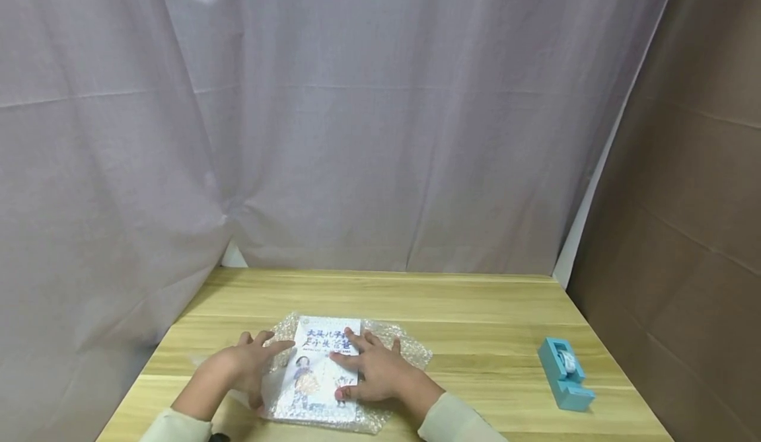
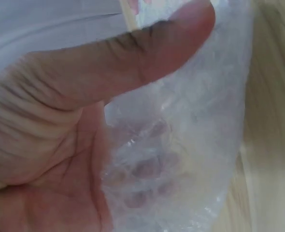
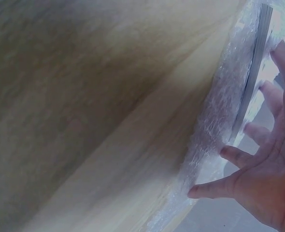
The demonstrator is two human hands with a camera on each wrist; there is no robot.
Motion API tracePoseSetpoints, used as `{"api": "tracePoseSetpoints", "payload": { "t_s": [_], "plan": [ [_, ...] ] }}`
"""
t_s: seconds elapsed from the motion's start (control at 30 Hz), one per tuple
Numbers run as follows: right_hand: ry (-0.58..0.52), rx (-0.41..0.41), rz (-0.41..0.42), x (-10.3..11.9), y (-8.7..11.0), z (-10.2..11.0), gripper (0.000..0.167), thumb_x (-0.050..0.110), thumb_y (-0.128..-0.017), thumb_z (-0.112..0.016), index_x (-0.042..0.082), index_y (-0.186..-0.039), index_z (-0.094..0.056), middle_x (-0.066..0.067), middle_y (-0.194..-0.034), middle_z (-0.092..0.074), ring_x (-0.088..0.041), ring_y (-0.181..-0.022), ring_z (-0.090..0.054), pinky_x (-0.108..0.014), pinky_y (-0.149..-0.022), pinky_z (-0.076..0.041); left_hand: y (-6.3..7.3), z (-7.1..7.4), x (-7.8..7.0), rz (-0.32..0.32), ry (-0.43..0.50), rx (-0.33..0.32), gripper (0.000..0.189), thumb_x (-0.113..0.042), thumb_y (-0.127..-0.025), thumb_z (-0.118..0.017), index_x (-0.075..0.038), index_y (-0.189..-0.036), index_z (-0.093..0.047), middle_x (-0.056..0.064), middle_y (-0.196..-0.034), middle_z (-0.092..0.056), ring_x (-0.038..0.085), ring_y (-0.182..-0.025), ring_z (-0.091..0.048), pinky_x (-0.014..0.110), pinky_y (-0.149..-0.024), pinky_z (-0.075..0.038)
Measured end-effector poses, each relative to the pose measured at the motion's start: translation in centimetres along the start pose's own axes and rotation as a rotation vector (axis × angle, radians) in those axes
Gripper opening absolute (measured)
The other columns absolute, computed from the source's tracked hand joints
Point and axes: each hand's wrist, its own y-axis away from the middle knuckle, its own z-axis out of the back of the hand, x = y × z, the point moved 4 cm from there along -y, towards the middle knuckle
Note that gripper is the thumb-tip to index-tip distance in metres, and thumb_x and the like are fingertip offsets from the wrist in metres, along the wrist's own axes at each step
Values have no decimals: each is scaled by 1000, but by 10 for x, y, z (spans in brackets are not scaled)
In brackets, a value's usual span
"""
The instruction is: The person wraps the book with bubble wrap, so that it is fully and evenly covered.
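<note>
A book (image 1: 315, 389) with a white illustrated cover and blue lettering lies on a sheet of bubble wrap (image 1: 410, 346), which shows around its edges. On the left, my left hand (image 1: 240, 363) holds a loose part of the wrap. In the left wrist view the thumb (image 2: 147, 58) is in front of the bubble wrap (image 2: 205, 106), and the other fingers show blurred through it. My right hand (image 1: 377, 366) rests on the right part of the cover with its fingers spread. The right wrist view shows the book's page edge (image 3: 253, 72) beside those fingers (image 3: 236, 157).
A blue tape dispenser (image 1: 565, 372) with a roll in it stands at the right of the wooden table (image 1: 475, 336). Grey cloth (image 1: 357, 131) hangs behind and to the left, and a brown cloth (image 1: 684, 230) hangs along the right side.
</note>
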Motion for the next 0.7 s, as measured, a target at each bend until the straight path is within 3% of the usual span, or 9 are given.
{"api": "tracePoseSetpoints", "payload": {
  "t_s": [0.13,0.27,0.7],
  "plan": [
    [14,1,2,-1,-1,-1,79,84,-94,-59,55,-166,-40,2,-188,-14,-49,-169,-24,-97,-116,-20,3,-1,3,20,-14,-19,122,-8,-54,-108,-17,-162,-51,29,-164,-43,57,-140,-45,80,-93,-58],
    [12,-2,7,-1,-1,-1,79,84,-94,-59,55,-166,-40,1,-188,-14,-49,-169,-24,-97,-116,-20,5,-5,7,45,-21,-42,124,-11,-54,-108,-14,-163,-50,32,-164,-42,64,-145,-41,88,-105,-46],
    [5,9,-4,2,0,0,79,85,-94,-58,55,-166,-40,1,-188,-15,-48,-170,-23,-97,-117,-19,4,-12,19,78,6,-64,130,-18,-51,-108,-9,-165,-46,37,-159,-45,72,-145,-36,92,-115,-31]
  ]
}}
